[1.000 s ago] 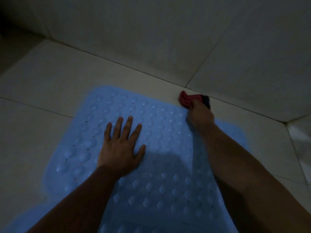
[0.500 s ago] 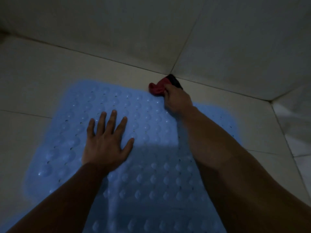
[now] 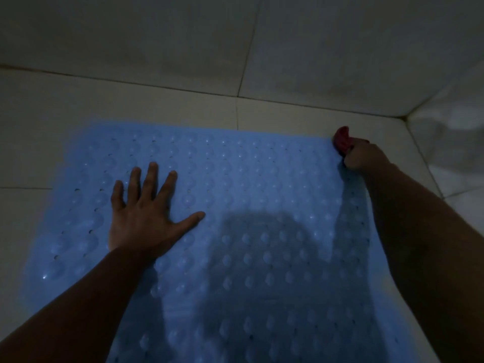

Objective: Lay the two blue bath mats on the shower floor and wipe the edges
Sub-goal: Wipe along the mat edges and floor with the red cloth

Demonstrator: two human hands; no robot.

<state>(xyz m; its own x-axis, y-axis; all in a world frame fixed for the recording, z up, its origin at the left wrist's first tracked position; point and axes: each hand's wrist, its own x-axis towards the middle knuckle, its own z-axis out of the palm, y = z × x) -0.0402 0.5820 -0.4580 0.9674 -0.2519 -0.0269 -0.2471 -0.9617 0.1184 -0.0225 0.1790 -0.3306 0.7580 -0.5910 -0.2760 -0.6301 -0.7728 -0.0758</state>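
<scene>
A blue bath mat (image 3: 248, 184) with rows of round bumps lies flat on the pale tiled shower floor (image 3: 78, 100) and fills most of the view. My left hand (image 3: 146, 208) presses flat on its left half, fingers spread. My right hand (image 3: 362, 155) grips a red cloth (image 3: 341, 138) at the mat's far right corner, against the floor. Only one mat is in view.
The tiled wall (image 3: 183, 35) rises just beyond the mat's far edge, and a second wall (image 3: 458, 140) meets it at the right corner. A dark shadow falls across the mat's near middle. The light is dim.
My right hand has slid the red cloth along the mat's far edge to the right, from the middle to the far right corner. My left hand stays pressed flat on the mat.
</scene>
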